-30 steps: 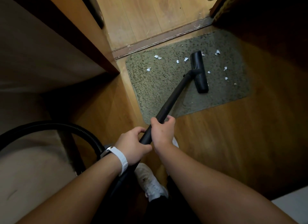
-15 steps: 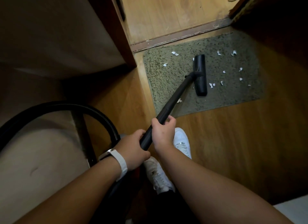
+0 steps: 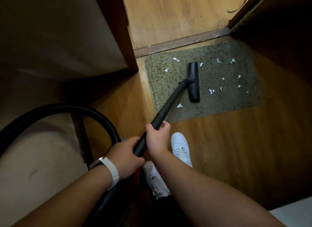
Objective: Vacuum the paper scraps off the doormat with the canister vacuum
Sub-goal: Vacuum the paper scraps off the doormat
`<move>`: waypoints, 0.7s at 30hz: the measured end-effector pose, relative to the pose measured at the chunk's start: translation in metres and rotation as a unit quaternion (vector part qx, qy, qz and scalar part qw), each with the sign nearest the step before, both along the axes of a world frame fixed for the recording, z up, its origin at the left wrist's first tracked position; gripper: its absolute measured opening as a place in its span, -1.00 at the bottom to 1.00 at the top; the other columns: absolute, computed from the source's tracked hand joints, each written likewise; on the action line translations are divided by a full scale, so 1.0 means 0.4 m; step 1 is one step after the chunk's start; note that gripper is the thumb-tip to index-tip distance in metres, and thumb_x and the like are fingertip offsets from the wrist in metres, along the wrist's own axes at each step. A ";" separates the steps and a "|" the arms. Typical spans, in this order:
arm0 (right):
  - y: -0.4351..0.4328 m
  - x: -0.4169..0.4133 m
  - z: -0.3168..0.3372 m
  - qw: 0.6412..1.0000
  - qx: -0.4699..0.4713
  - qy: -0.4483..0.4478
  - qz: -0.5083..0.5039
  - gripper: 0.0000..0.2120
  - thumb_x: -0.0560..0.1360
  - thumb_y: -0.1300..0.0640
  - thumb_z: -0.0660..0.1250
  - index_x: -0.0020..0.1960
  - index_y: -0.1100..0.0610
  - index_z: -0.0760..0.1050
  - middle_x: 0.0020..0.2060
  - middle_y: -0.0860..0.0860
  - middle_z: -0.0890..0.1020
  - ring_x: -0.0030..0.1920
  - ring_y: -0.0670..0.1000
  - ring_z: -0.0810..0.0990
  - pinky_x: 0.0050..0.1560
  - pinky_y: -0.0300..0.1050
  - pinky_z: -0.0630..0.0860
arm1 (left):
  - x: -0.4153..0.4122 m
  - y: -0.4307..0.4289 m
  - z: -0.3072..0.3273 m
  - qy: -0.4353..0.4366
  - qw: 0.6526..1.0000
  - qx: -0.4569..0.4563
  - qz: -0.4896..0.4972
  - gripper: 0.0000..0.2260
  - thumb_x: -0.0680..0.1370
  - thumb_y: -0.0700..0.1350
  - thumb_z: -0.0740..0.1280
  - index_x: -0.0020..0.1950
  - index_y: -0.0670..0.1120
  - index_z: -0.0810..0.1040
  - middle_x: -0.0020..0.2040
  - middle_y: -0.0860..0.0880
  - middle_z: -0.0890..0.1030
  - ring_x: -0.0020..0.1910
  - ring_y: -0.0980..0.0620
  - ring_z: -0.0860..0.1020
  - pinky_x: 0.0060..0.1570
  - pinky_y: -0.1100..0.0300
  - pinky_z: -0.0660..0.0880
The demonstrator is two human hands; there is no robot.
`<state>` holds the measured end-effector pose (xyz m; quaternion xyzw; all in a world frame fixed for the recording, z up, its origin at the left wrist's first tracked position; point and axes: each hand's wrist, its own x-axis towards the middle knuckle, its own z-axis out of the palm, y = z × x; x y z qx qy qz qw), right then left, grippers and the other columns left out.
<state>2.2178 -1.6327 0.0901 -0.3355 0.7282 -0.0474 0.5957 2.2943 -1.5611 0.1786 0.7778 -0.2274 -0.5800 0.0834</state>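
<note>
— why both hands on that thing?

— leverage, i'd say. the right hand is wrapped round the wand lower down, nearer the mat, so it can steer. the left hand, the one with the white wristband, is closed round the upper end, where the ribbed hose loops off to the left. my guess is the rear hand takes the weight and the hose's drag.

— and the head?

— the floor head sits flat on the doormat, roughly mid-mat, with its long side running away from the person toward the door threshold. turned like that, it would clear a wide strip if pushed sideways.

— where's the paper?

— paper scraps lie on the pile on both sides of the head. most are off to its right, scattered apart from one another. a couple lie to its left near the far edge, one is just beside the head's far tip, and one sits beside the wand close to the mat's near edge.

— so not much done?

— judging by what lies there, plenty is left. the cluster on the right looks like the obvious pass to make.

— why stand so far back?

— the white shoes are on the wooden floor, off the mat, so i reckon it's to avoid treading scraps into the pile and to give the wand room to swing.
</note>
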 end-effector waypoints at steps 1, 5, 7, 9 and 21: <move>-0.008 -0.005 0.000 1.000 -0.002 0.000 -0.001 -0.47 0.42 0.09 0.40 0.33 0.05 0.31 0.03 0.06 0.61 -0.03 0.03 0.63 0.06 0.04 0.59 | -0.003 -0.008 -0.001 0.003 1.000 -0.001 -0.002 -0.53 0.37 -0.13 0.42 0.24 0.15 0.47 -0.13 0.16 0.63 -0.30 0.16 0.62 -0.19 0.16 0.62; -0.050 -0.032 -0.005 1.000 -0.006 0.007 -0.008 -0.49 0.43 0.09 0.40 0.33 0.04 0.31 0.05 0.07 0.61 -0.03 0.03 0.63 0.00 -0.04 0.57 | -0.020 -0.053 -0.008 0.006 1.000 -0.007 -0.011 -0.50 0.37 -0.14 0.43 0.27 0.13 0.46 -0.15 0.18 0.61 -0.33 0.19 0.59 -0.24 0.22 0.58; -0.077 -0.049 -0.010 1.000 -0.011 0.018 -0.004 -0.49 0.43 0.07 0.40 0.33 0.04 0.32 0.05 0.05 0.62 -0.03 0.03 0.63 0.04 0.00 0.57 | -0.032 -0.083 -0.009 0.001 1.000 -0.010 -0.024 -0.48 0.37 -0.14 0.43 0.31 0.13 0.45 -0.18 0.22 0.58 -0.32 0.22 0.57 -0.29 0.30 0.50; -0.104 -0.066 -0.014 1.000 -0.013 0.025 -0.003 -0.48 0.43 0.05 0.39 0.33 0.04 0.32 0.04 0.04 0.61 -0.04 0.04 0.63 0.07 0.04 0.59 | -0.045 -0.116 -0.011 -0.005 0.999 -0.007 -0.036 -0.48 0.38 -0.13 0.44 0.30 0.14 0.45 -0.21 0.21 0.57 -0.33 0.21 0.56 -0.34 0.32 0.45; -0.221 -0.128 -0.030 0.999 -0.010 0.031 -0.027 -0.40 0.38 0.00 0.39 0.37 0.01 0.28 0.11 0.07 0.60 0.01 0.08 0.65 0.14 0.12 0.60 | -0.096 -0.245 -0.039 -0.015 0.997 0.000 -0.074 -0.46 0.35 -0.10 0.44 0.31 0.17 0.45 -0.25 0.17 0.59 -0.37 0.19 0.56 -0.41 0.32 0.40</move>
